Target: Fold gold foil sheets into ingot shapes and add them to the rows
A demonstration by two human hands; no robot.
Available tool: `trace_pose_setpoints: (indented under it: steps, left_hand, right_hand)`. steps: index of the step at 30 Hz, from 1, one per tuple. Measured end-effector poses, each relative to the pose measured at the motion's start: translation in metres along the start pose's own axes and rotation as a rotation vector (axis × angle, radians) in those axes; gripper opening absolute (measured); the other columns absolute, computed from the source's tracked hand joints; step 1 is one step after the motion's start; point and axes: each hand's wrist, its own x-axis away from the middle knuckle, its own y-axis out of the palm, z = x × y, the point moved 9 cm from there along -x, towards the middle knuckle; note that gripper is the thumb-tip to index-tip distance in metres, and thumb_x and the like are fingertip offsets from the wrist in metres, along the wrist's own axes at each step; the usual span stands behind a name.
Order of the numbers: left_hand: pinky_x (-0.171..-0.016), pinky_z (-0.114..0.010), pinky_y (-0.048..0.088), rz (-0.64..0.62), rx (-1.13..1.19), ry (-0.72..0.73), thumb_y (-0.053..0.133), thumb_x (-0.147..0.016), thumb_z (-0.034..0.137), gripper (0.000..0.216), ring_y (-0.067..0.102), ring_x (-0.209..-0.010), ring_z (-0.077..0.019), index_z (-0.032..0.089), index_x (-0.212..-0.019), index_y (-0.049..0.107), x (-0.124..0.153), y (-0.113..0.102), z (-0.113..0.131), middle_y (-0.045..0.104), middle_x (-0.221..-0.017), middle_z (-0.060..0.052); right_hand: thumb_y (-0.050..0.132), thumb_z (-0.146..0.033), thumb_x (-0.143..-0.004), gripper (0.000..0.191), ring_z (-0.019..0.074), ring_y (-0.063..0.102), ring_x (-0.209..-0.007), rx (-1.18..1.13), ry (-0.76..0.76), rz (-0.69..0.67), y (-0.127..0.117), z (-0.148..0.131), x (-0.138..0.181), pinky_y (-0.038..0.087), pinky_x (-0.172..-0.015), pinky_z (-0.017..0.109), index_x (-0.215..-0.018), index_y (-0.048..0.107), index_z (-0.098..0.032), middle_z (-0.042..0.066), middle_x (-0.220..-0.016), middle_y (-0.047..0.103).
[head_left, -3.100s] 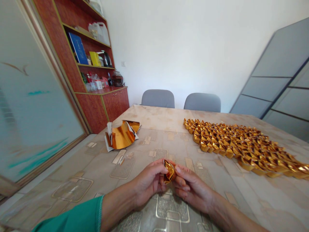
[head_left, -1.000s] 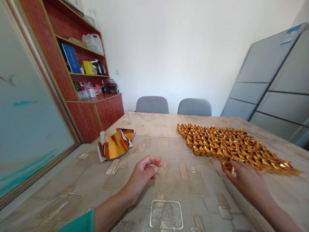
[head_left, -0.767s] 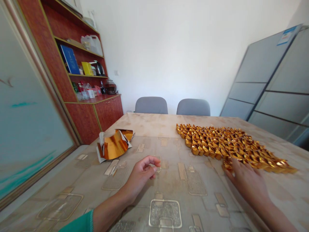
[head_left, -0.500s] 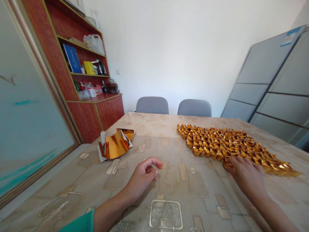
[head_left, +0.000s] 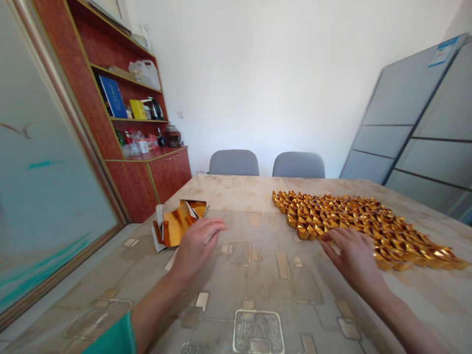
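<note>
My left hand (head_left: 198, 246) hovers over the table beside a small stack of gold foil sheets (head_left: 176, 227), which are curled and show white backs. Its fingers stretch forward, a little blurred, with nothing seen in them. On the right, rows of folded gold foil ingots (head_left: 342, 214) stand packed side by side. My right hand (head_left: 352, 253) is at their near edge, thumb and fingers apart, covering some of the front ones. Nothing shows in its grasp, and I cannot tell whether its fingertips touch the ingots.
A patterned clear cover lies over the table (head_left: 236, 191). Two grey chairs (head_left: 234, 163) (head_left: 298, 165) stand at the far side. A red-brown shelf unit (head_left: 162, 172) holds bottles and a kettle at left. A grey panelled cabinet (head_left: 391, 118) stands at right.
My left hand has moved left and forward to the foil sheets, its fingers straightening. My right hand has shifted left along the near edge of the ingots.
</note>
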Motion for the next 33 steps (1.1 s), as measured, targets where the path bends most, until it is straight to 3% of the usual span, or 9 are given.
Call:
trace_pose_setpoints:
  steps: [2,4,7,10,13,21,27,33]
  left_hand:
    - [-0.100,-0.040,0.042,0.135,-0.267,-0.068,0.048,-0.086,0.023,0.026,0.061,-0.110,-0.0257,0.018,-0.099,0.070,-0.010,-0.036,-0.030,0.070,-0.114,-0.009]
    - [-0.100,-0.040,0.043,0.116,-0.464,-0.198,0.046,-0.087,0.025,0.031,0.062,-0.111,-0.0277,0.015,-0.105,0.069,-0.013,-0.054,-0.063,0.069,-0.118,-0.012]
    - [-0.094,-0.036,0.047,-0.301,-0.597,-0.336,0.050,-0.086,0.025,0.030,0.064,-0.109,-0.0278,0.016,-0.106,0.069,-0.002,-0.026,-0.099,0.070,-0.118,-0.012]
    - [-0.093,-0.034,0.046,-0.383,-0.620,-0.335,0.058,-0.084,0.030,0.027,0.065,-0.107,-0.0271,0.020,-0.106,0.070,0.007,-0.005,-0.100,0.071,-0.114,-0.010]
    - [-0.090,-0.034,0.047,-0.384,-0.665,-0.382,0.062,-0.083,0.035,0.030,0.064,-0.108,-0.0284,0.021,-0.109,0.068,0.010,0.003,-0.100,0.070,-0.117,-0.012]
    - [-0.074,-0.035,0.049,-0.363,-0.792,-0.519,0.051,-0.089,0.039,0.036,0.068,-0.097,-0.0316,0.015,-0.113,0.063,0.014,-0.008,-0.106,0.071,-0.107,-0.018]
    - [-0.066,-0.031,0.045,-0.364,-0.816,-0.559,0.040,-0.091,0.027,0.030,0.069,-0.085,-0.0282,0.018,-0.084,0.068,0.015,-0.014,-0.099,0.073,-0.089,-0.013]
    - [-0.056,-0.028,0.035,-0.219,-0.825,-0.635,0.035,-0.089,0.030,0.027,0.065,-0.074,-0.0256,0.020,-0.090,0.061,0.013,-0.041,-0.086,0.068,-0.081,-0.010]
  right_hand:
    - [0.056,-0.026,-0.089,0.013,0.0244,0.056,-0.080,-0.109,-0.019,-0.017,0.002,-0.027,-0.013,0.030,-0.075,0.035,-0.077,0.062,-0.023,0.003,-0.078,0.066]
    - [0.058,-0.024,-0.088,0.010,0.0233,0.056,-0.081,-0.229,-0.042,-0.055,0.008,-0.055,-0.024,0.030,-0.077,0.035,-0.078,0.062,-0.023,0.002,-0.079,0.065]
    - [0.060,-0.020,-0.086,0.010,0.0219,0.056,-0.080,-0.408,-0.079,-0.122,0.024,-0.092,-0.032,0.031,-0.077,0.034,-0.077,0.061,-0.023,0.001,-0.078,0.065]
    - [0.057,-0.014,-0.085,0.012,0.0208,0.057,-0.078,-0.550,-0.103,-0.183,0.042,-0.115,-0.028,0.033,-0.078,0.035,-0.075,0.060,-0.022,0.000,-0.076,0.065]
    - [0.054,-0.013,-0.085,0.014,0.0202,0.058,-0.077,-0.631,-0.111,-0.280,0.057,-0.121,-0.016,0.037,-0.077,0.034,-0.075,0.059,-0.022,0.000,-0.075,0.065]
    - [0.053,-0.016,-0.083,0.015,0.0206,0.058,-0.070,-0.689,0.053,-0.354,0.063,-0.099,-0.009,0.042,-0.067,0.032,-0.071,0.060,-0.022,0.002,-0.070,0.063]
    - [0.054,-0.019,-0.084,0.015,0.0192,0.059,-0.067,-0.733,0.085,-0.330,0.065,-0.089,-0.010,0.044,-0.064,0.030,-0.070,0.059,-0.023,0.000,-0.068,0.064]
    - [0.053,-0.022,-0.084,0.015,0.0191,0.058,-0.067,-0.811,0.133,-0.341,0.071,-0.091,-0.008,0.043,-0.064,0.031,-0.070,0.058,-0.023,0.000,-0.068,0.062]
